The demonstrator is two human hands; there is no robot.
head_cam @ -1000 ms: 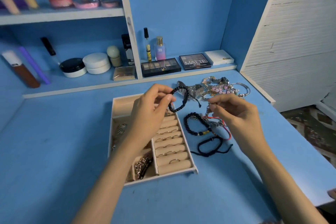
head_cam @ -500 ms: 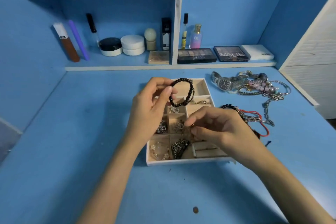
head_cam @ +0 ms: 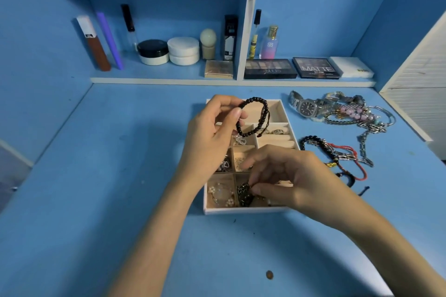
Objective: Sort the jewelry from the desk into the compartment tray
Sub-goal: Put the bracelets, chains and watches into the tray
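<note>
Left hand point(head_cam: 212, 132) pinches black bead bracelet point(head_cam: 253, 117) between thumb and fingers, loop held up over far end of compartment tray point(head_cam: 243, 210). Right hand point(head_cam: 289, 181) low over tray's near cells, fingertips point(head_cam: 255, 190) closed on dark chain piece point(head_cam: 243, 194) in near middle cell. Near-left cell holds pearl-like strand point(head_cam: 222, 195). Tray sits on blue desk point(head_cam: 96, 200). Unsorted pile right of tray: watch point(head_cam: 307, 107), pink bead bracelet point(head_cam: 354, 113), red cord bracelet point(head_cam: 354, 161), silver chain point(head_cam: 364, 142).
</note>
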